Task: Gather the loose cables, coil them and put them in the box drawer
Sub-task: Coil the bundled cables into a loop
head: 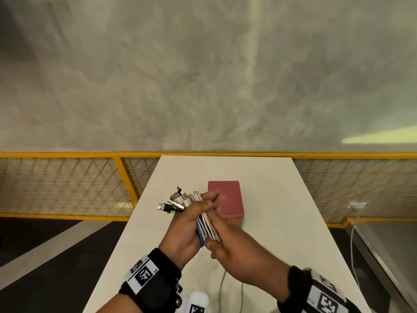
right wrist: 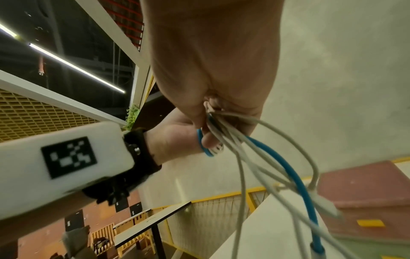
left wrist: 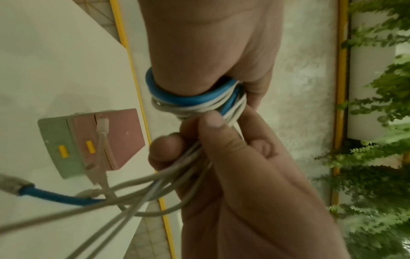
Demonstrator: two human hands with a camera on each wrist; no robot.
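Note:
A bundle of white cables and one blue cable (head: 206, 224) is held over the white table (head: 270, 233) between both hands. My left hand (head: 187, 222) grips the coil, and the blue loop (left wrist: 195, 101) runs round the base of its thumb. My right hand (head: 232, 245) pinches the strands (left wrist: 199, 154) just below the coil. Several USB plugs (head: 174, 202) stick out to the upper left. Loose ends hang down toward the table (right wrist: 299, 184). Just behind the hands stands the pink box (head: 225, 199), with pink and green drawer fronts carrying yellow tabs (left wrist: 90, 147).
The table is narrow, with its left and right edges close to the hands. A yellow mesh railing (head: 67, 184) runs behind it. A white cable hangs from a socket (head: 356, 205) at the right. Plants (left wrist: 377, 175) stand beyond the railing.

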